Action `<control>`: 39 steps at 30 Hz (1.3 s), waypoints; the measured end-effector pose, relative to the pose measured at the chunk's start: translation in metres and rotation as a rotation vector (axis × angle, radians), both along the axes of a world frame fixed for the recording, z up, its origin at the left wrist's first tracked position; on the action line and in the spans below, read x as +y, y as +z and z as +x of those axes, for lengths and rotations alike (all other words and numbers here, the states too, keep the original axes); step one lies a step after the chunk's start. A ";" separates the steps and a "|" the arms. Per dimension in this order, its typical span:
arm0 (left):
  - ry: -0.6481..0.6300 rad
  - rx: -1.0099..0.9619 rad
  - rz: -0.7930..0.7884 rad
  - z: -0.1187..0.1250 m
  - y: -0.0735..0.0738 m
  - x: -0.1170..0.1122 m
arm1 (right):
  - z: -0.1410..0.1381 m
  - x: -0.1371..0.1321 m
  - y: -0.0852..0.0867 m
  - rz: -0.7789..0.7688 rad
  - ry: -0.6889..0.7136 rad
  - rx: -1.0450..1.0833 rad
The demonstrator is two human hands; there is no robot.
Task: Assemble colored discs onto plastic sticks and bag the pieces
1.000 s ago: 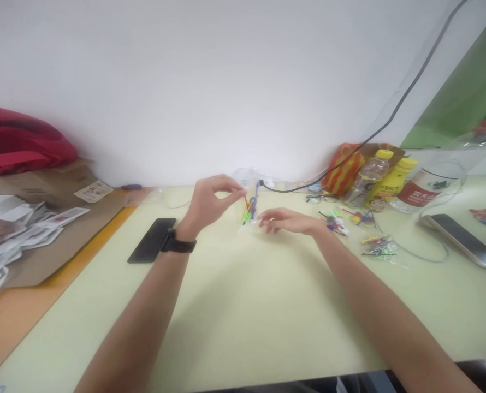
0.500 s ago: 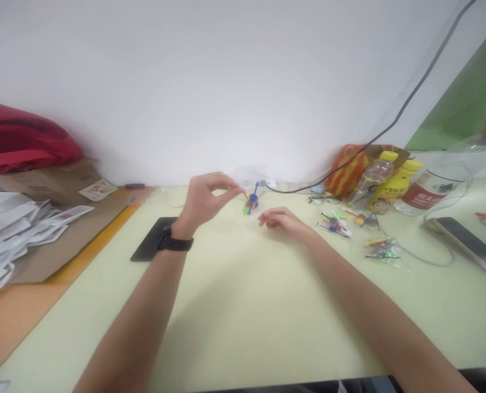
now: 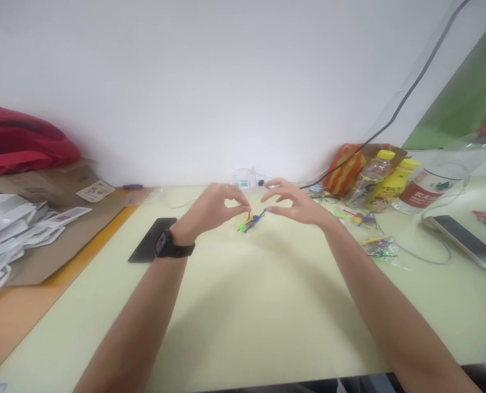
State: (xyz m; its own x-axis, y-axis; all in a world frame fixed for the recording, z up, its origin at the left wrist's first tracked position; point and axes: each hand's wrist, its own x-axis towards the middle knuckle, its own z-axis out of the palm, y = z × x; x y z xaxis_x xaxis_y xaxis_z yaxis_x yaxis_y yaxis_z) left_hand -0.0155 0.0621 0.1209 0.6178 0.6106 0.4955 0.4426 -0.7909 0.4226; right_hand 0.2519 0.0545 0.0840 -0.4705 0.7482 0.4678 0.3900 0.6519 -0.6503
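Small plastic toy parts [image 3: 252, 221] in green, blue and red-orange lie in a loose cluster over the table between my hands. My left hand [image 3: 216, 207], with a black watch at its wrist, has thumb and forefinger closed on the red-orange piece [image 3: 249, 215]. My right hand [image 3: 292, 201] is on the other side of the cluster, fingers spread and curved. Its thumb tip is beside the end of the blue piece [image 3: 261, 216]; whether it touches is too small to tell. How the parts join cannot be made out.
At right are small bagged plastic pieces [image 3: 380, 247], a phone [image 3: 466, 242], a yellow bottle [image 3: 394, 183], a large clear bottle [image 3: 425, 188] and a cable [image 3: 407, 98]. A black flat pad [image 3: 148, 243], cardboard [image 3: 54, 240] and white packets [image 3: 13, 234] are at left.
The coloured parts have come lower and tilted over, with my left hand moving slightly right and down. My right hand has lifted, and its fingers have spread beside the blue piece.
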 end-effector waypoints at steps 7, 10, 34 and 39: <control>0.088 0.053 0.040 -0.004 0.010 -0.008 | -0.003 -0.020 0.028 0.052 -0.087 -0.096; 0.109 0.002 0.096 -0.003 0.017 -0.013 | -0.003 -0.031 0.041 0.165 -0.157 -0.065; 0.135 -0.051 0.086 -0.002 0.004 -0.003 | -0.010 -0.023 0.026 0.226 -0.159 -0.067; 0.057 0.014 -0.034 -0.002 0.004 -0.003 | -0.012 -0.027 0.031 0.186 -0.039 -0.016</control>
State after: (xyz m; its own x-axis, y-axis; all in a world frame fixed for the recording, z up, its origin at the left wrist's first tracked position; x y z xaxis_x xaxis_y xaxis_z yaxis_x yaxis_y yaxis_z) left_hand -0.0178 0.0590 0.1246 0.5880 0.6615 0.4655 0.4929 -0.7493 0.4422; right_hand 0.2396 0.0276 0.1152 -0.4511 0.6675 0.5923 0.4272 0.7443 -0.5134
